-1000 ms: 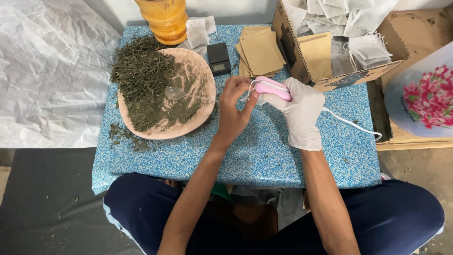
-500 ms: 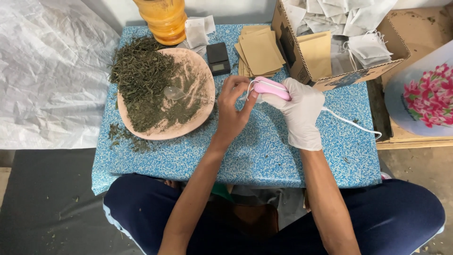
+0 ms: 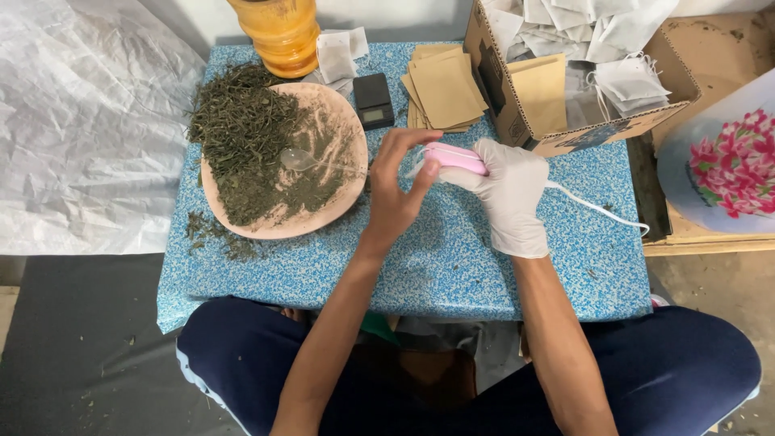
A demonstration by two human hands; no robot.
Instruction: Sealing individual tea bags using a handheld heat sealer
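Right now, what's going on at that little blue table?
A person sits at the blue table. The gloved right hand grips a pink corded tool, and the bare left hand meets its front end; anything between them is hidden. To the left, a plate holds dried leaves and a spoon. Behind are brown packets and a cardboard box.

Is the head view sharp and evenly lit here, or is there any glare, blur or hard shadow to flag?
Head view: soft, even light, only faint shadow under the left hand on the blue speckled table; white plastic sheet bright but not blown out; right hand and pink tool sharp; no motion blur.
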